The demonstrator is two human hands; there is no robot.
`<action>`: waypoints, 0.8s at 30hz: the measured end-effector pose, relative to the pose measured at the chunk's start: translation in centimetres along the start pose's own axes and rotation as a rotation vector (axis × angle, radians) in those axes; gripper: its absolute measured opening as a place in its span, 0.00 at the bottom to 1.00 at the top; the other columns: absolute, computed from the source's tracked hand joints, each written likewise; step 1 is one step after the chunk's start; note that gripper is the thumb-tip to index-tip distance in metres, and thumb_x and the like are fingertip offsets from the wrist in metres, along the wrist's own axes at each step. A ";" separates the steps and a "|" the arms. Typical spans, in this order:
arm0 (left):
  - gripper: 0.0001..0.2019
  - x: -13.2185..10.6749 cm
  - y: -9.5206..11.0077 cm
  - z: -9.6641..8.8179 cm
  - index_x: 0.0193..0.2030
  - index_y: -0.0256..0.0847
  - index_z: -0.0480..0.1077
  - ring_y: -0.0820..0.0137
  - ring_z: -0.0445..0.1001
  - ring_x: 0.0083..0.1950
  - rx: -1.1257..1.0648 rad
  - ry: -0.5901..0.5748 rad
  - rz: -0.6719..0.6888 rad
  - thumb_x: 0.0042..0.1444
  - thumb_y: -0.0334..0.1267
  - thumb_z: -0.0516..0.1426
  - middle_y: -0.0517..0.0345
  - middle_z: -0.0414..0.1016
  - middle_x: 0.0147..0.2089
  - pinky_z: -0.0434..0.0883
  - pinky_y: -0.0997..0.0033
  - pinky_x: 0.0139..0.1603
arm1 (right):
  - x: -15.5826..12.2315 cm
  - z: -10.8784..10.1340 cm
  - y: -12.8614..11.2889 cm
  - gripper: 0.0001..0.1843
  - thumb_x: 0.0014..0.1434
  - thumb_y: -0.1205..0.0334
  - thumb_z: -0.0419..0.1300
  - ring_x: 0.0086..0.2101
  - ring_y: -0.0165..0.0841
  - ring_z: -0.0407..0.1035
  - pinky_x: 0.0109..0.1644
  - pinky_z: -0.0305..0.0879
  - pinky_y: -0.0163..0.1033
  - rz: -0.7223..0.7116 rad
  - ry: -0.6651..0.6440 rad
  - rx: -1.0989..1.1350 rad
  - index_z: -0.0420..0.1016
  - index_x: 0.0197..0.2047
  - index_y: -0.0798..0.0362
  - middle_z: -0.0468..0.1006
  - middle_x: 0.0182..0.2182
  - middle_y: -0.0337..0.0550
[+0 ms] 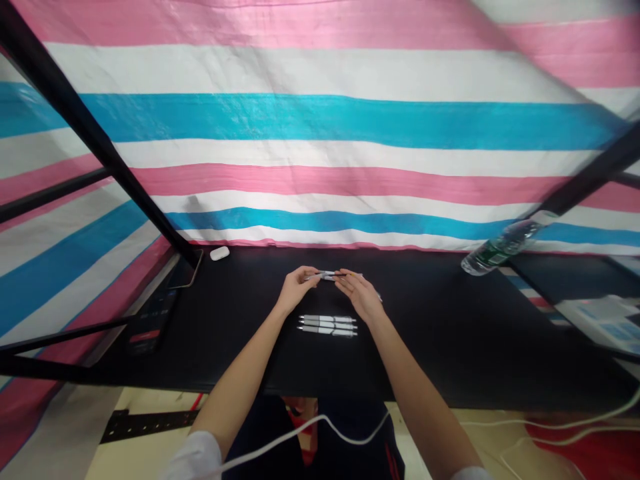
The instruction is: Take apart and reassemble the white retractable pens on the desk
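Note:
Both of my hands meet over the middle of a black table (450, 340). My left hand (296, 285) pinches the left end of a white pen (327, 275) held level just above the table. My right hand (361, 293) has its fingers closed round the pen's right end, where a small yellow bit shows. Three white pens (327, 325) lie side by side on the table just in front of my hands, between my wrists.
A small white case (219, 253) lies at the table's back left, near a phone (186, 272) and a dark device (150, 320). A plastic bottle (500, 248) leans at the back right. Striped pink, white and blue sheeting hangs behind. A white cable (320, 423) crosses my lap.

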State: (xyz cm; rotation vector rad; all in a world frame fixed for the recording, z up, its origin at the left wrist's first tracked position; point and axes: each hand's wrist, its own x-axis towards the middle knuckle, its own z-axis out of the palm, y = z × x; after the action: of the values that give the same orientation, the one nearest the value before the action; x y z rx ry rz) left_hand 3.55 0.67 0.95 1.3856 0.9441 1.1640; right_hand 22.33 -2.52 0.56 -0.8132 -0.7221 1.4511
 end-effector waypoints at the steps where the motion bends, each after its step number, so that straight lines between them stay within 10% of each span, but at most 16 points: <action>1: 0.17 0.0 -0.1 0.1 0.39 0.37 0.73 0.72 0.73 0.32 -0.035 0.032 -0.011 0.45 0.45 0.65 0.57 0.76 0.33 0.70 0.69 0.37 | 0.0 0.0 0.1 0.16 0.45 0.55 0.70 0.46 0.40 0.75 0.58 0.66 0.49 -0.002 0.003 -0.001 0.79 0.38 0.50 0.82 0.39 0.43; 24: 0.16 0.6 -0.7 0.3 0.34 0.36 0.73 0.75 0.72 0.30 -0.423 0.130 -0.182 0.42 0.42 0.68 0.59 0.74 0.27 0.72 0.69 0.40 | 0.4 -0.4 0.4 0.16 0.47 0.56 0.67 0.34 0.38 0.73 0.39 0.70 0.44 -0.216 0.060 -0.391 0.78 0.40 0.50 0.79 0.32 0.43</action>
State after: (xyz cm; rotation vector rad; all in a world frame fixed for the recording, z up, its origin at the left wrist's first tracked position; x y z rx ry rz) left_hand 3.97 1.29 0.32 0.8773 0.8349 1.2397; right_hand 22.42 -2.19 0.02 -1.0367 -1.0335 1.1018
